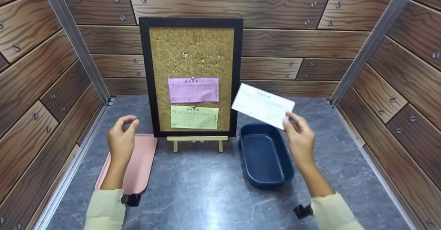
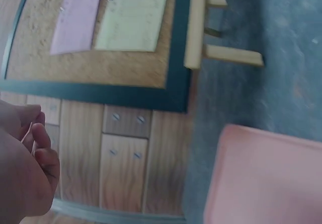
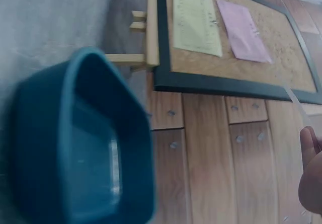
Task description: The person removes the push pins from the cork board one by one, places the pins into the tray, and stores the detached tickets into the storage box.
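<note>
My right hand (image 1: 301,138) pinches a white printed paper slip (image 1: 263,105) by its lower right corner, thumb on the near face. The slip is tilted in the air, right of the corkboard (image 1: 193,44) and above the navy bin. In the right wrist view the slip (image 3: 298,105) appears nearly edge-on. Over the pink tray, my left hand (image 1: 121,138) is raised with fingers curled and thumb and index tips close together; I see nothing between them. A purple slip (image 1: 193,90) and a green slip (image 1: 194,117) hang pinned on the board, purple above green.
The black-framed board stands on a small wooden easel (image 1: 197,139). Several clear pushpins (image 1: 185,55) dot its upper cork. A pink tray (image 1: 141,168) lies at left, a deep navy bin (image 1: 267,154) at right. Wood-patterned walls (image 1: 282,11) enclose the grey marbled table (image 1: 193,188).
</note>
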Demonstrator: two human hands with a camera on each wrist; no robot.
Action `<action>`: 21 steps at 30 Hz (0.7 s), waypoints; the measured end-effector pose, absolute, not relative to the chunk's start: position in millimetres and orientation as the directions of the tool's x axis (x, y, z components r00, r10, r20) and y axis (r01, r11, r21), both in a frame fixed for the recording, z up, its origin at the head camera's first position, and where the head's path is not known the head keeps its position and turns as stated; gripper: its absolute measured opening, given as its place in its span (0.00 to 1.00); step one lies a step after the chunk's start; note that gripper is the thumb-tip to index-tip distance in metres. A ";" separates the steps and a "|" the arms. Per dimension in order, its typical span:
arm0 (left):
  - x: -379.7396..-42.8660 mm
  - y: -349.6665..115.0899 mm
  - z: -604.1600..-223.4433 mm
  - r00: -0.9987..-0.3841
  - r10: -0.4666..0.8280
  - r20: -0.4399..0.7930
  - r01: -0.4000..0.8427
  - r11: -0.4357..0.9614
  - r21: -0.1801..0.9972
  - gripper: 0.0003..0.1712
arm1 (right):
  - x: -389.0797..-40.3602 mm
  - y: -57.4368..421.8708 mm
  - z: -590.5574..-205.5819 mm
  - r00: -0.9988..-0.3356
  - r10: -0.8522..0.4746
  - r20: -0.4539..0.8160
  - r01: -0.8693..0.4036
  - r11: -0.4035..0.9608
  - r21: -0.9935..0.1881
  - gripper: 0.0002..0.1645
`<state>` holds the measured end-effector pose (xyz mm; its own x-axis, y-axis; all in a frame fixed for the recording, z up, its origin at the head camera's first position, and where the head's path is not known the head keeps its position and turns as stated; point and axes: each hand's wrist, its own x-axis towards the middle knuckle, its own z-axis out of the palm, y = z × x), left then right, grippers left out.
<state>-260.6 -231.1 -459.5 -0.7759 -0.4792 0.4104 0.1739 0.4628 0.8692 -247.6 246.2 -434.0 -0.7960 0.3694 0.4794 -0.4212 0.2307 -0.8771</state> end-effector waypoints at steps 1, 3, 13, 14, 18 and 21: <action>-259.0 -233.7 -464.2 -0.780 -0.483 0.398 0.159 0.462 0.872 0.09 | -245.2 248.4 -439.5 -0.805 0.381 0.455 -0.395 0.229 -0.890 0.17; -256.0 -238.3 -473.8 -0.788 -0.490 0.373 0.123 0.467 0.876 0.09 | -240.6 252.4 -450.1 -0.819 0.398 0.412 -0.347 0.229 -0.910 0.17; -247.8 -254.5 -519.7 -0.822 -0.495 0.283 -0.009 0.508 0.862 0.08 | -222.7 262.4 -491.7 -0.847 0.443 0.294 -0.243 0.168 -0.955 0.19; -247.3 -255.5 -523.4 -0.824 -0.496 0.272 -0.027 0.515 0.857 0.08 | -221.4 262.4 -495.3 -0.846 0.450 0.286 -0.238 0.161 -0.958 0.19; -245.6 -259.0 -536.5 -0.838 -0.491 0.237 -0.077 0.538 0.839 0.08 | -217.7 263.6 -509.5 -0.838 0.472 0.275 -0.207 0.191 -0.959 0.19; -244.5 -260.2 -544.4 -0.851 -0.480 0.211 -0.109 0.555 0.825 0.10 | -215.8 263.6 -518.2 -0.830 0.487 0.271 -0.202 0.190 -0.961 0.19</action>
<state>-244.5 -260.2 -544.4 -0.8512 -0.4805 0.2112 -0.1086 0.5549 0.8248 -215.8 263.6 -518.2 -0.8305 0.4866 0.2713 -0.2023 0.1903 -0.9606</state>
